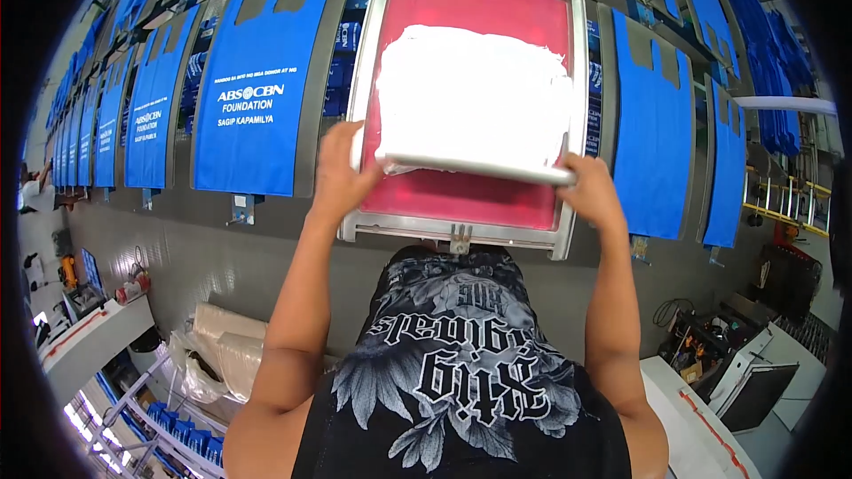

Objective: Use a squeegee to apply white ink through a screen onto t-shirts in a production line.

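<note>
A screen-printing frame (578, 62) with a silver rim and red mesh (479, 0) lies in front of me. Thick white ink (470, 93) covers much of the mesh's middle. Across the mesh's lower part runs a long, light-coloured squeegee (479, 167), white ink right up against its far side. My left hand (342, 168) is closed at its left end, near the frame's left rail. My right hand (592, 191) grips its right end, fingers wrapped over the bar. What lies under the screen is hidden.
Blue bags with handle cut-outs lie flat on grey boards: one printed in white (253, 98) at left, a plain one (652, 124) at right. More blue bags (768, 62) hang far right by a yellow ladder (790, 200). Plastic-wrapped cartons (231, 346) stand behind me, lower left.
</note>
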{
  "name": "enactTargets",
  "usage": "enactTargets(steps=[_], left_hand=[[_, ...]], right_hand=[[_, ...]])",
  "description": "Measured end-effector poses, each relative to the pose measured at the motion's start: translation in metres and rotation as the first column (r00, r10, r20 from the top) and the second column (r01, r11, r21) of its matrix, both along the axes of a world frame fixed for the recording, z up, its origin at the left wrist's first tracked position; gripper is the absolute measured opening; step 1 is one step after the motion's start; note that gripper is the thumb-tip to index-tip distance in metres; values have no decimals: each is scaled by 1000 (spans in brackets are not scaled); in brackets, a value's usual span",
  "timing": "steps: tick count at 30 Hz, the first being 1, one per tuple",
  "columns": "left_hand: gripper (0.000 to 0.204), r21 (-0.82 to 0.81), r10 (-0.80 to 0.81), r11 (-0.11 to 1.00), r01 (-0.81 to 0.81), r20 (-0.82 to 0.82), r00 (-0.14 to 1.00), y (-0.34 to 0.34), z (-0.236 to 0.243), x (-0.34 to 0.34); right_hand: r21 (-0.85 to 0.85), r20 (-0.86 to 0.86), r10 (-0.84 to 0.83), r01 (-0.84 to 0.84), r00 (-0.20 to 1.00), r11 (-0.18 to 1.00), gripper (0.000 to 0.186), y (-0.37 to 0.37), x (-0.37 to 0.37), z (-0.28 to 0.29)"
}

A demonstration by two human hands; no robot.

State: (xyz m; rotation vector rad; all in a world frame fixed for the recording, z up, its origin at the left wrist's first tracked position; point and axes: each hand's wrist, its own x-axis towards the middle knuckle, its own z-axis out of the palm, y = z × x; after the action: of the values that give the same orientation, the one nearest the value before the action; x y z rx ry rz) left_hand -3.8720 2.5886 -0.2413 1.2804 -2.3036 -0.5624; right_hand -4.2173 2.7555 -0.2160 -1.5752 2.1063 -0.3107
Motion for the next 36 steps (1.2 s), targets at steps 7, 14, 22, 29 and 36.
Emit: enactTargets(steps=[7,14,22,29,36], left_hand=[[25,203,-454,890,407,349,819,-36,32,-56],[37,-143,-267,939,312,267,926,-98,-40,-97],[48,29,-324,945,325,201,924,30,-4,-16],[38,143,-169,979,143,188,968,-58,-24,-84],[33,180,-260,960,214,294,920,-96,14,-93]], right_hand=[[-47,-124,133,-140,983,989,36,-27,2,2],[-355,-418,57,-221,907,908,27,-111,-27,-67],[-189,-111,149,-168,983,968,46,14,29,-17],[-163,-315,88,-145,945,976,36,-79,-25,-49],[92,-263,164,-145,951,985,41,-116,-36,-4]])
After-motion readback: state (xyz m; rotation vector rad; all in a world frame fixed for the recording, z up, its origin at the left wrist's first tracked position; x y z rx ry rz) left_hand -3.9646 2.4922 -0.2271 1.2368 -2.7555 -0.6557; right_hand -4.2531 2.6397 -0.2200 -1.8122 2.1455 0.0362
